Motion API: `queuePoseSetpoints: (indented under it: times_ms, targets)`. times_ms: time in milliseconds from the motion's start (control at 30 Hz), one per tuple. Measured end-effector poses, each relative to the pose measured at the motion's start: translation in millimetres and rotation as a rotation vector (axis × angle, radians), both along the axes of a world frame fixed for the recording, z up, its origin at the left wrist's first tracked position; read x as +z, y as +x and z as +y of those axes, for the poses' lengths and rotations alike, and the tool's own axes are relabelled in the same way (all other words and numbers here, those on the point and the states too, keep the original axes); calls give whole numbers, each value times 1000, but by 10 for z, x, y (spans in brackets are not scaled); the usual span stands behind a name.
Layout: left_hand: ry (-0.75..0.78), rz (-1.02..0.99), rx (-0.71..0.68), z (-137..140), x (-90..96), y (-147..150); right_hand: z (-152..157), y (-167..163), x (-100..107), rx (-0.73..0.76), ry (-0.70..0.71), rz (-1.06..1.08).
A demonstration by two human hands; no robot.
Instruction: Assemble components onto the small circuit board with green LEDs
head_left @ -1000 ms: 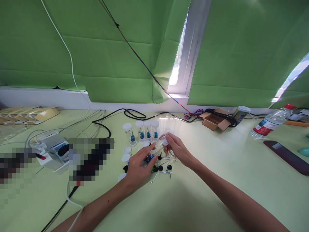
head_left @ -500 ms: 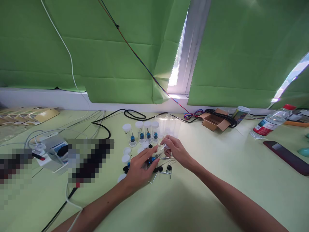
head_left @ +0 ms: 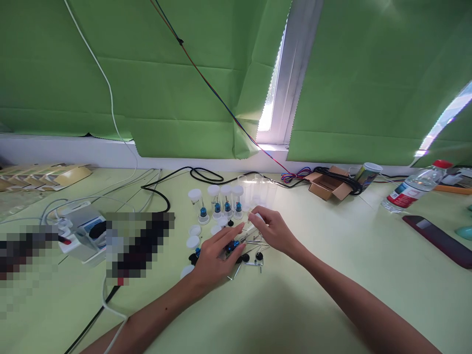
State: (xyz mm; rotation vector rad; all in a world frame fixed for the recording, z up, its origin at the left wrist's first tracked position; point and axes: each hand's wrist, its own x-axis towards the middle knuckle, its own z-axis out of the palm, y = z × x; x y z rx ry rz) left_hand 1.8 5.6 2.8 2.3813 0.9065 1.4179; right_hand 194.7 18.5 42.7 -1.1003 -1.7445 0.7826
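My left hand hovers low over the parts, thumb and fingers apart. A blue-and-black part shows between its thumb and fingers; it seems to lie under the hand, not gripped. Just to the right, my right hand is closed, with a small whitish piece at its fingertips, too blurred to name. Below the hands lie bent metal rods and small black round pieces. Clear tubes with white lids and blue parts inside, such as one tube, stand behind my left hand. Loose white caps lie at its left.
Empty clear tubes stand behind my right hand. An open cardboard box, a water bottle and a dark phone-like slab are to the right. White power adapters and cables crowd the left.
My right hand has turned slightly and closed more over the pale piece, shifting a little right. My left hand has barely moved.
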Motion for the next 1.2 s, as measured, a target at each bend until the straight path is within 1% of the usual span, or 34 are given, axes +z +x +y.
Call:
queuePoseSetpoints:
  times_ms: [133,367,500,767,1000,1200]
  targets:
    - [14,6,-1,-6,3,2,-14,10,26,-30,60,-106]
    - [40,28,-11,-14,-28,-8,-16,-1,-13,-39,106,-163]
    - [59,41,-42,-21,-40,-7,-31,-40,-77,-15,96,-129]
    - [86,43,-33,-34,-38,1,-73,-123,-176,-85,35,-51]
    - [78,53,-31,-42,-20,12,-78,-159,-191,-111,72,-22]
    - [89,45,-32,-62,-19,34,-93,-174,-204,-130,73,-8]
